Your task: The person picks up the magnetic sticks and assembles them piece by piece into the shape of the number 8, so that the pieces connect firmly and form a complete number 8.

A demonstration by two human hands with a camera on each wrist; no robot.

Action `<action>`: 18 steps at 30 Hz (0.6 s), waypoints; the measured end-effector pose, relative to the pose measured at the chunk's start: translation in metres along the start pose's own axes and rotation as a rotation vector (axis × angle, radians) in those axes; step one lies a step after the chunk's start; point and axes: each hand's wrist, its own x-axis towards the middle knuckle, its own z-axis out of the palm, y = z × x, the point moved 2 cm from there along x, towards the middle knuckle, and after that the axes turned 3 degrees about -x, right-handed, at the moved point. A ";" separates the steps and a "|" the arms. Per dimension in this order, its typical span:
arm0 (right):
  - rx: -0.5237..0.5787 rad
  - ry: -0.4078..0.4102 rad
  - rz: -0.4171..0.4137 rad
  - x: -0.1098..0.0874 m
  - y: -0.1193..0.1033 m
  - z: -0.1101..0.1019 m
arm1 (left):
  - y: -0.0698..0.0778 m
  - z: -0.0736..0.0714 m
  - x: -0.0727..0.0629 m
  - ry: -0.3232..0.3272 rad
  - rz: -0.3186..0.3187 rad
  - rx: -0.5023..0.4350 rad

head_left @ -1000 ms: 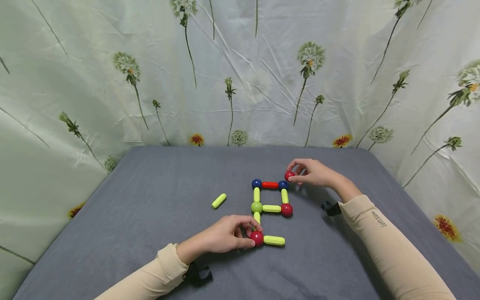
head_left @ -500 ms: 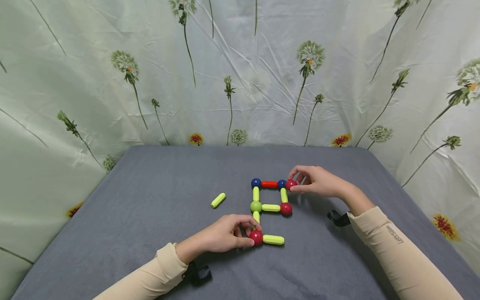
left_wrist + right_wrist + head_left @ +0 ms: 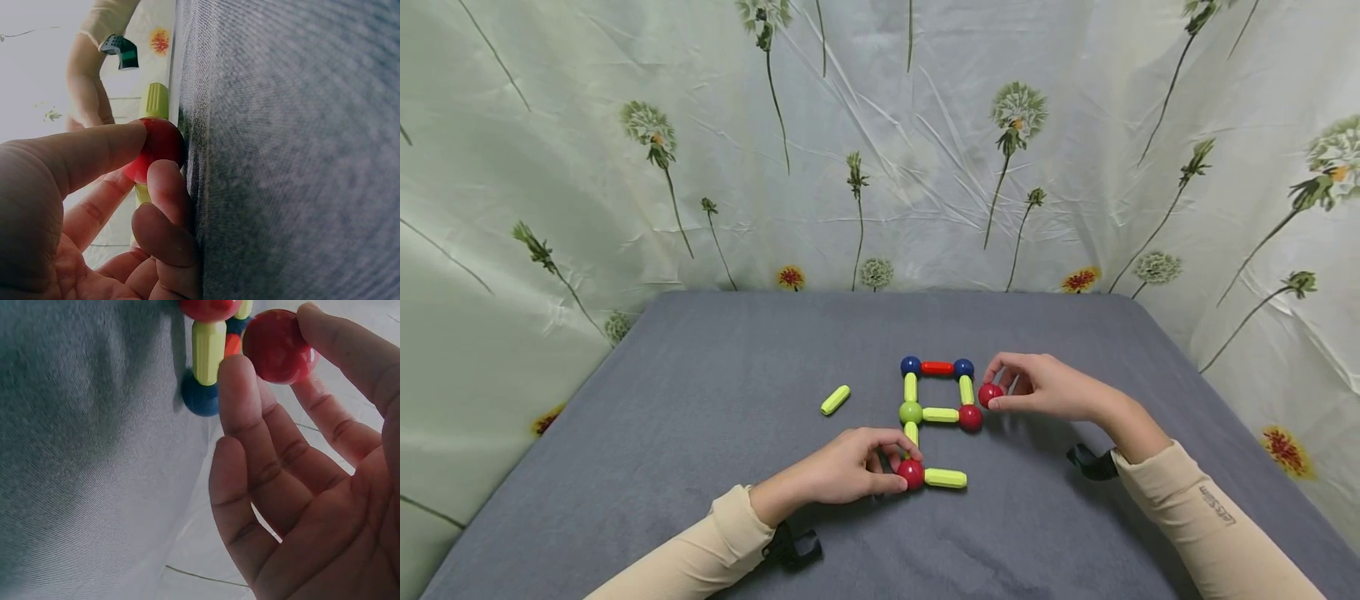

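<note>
My left hand [image 3: 850, 468] pinches a red ball [image 3: 911, 474] at the near corner of a flat ball-and-rod frame; the left wrist view shows thumb and fingers around that ball [image 3: 159, 147]. One yellow-green rod [image 3: 945, 478] juts right from it, another [image 3: 912, 435] runs up to a green ball [image 3: 911, 412]. Above lies a square with two blue balls [image 3: 911, 367], a red rod [image 3: 937, 367] and a red corner ball [image 3: 970, 417]. Just right of the square, my right hand [image 3: 1048, 387] holds a loose red ball [image 3: 278, 347] between thumb and fingertips.
A loose yellow-green rod [image 3: 835, 400] lies left of the frame on the grey cloth-covered table [image 3: 700, 433]. Behind the table hangs a pale curtain [image 3: 925, 167] printed with dandelions. Black straps [image 3: 1092, 462] sit around both wrists.
My right hand has come nearer and slightly right with its red ball, from beside the upper right blue ball to beside the red corner ball. The left hand stays on its ball.
</note>
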 end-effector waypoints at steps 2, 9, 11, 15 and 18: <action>0.009 -0.009 -0.005 -0.004 -0.001 0.002 | 0.000 0.000 0.000 0.000 -0.001 0.001; 0.034 -0.035 -0.020 -0.019 -0.005 0.007 | -0.001 0.000 0.000 0.006 -0.003 0.003; 0.046 -0.047 -0.022 -0.022 -0.007 0.008 | -0.001 0.000 0.000 0.004 -0.007 0.004; 0.081 -0.081 -0.026 -0.029 -0.011 0.012 | -0.001 0.000 0.000 0.002 -0.009 0.007; 0.109 -0.109 -0.030 -0.033 -0.014 0.016 | -0.001 0.000 0.000 0.004 -0.006 0.007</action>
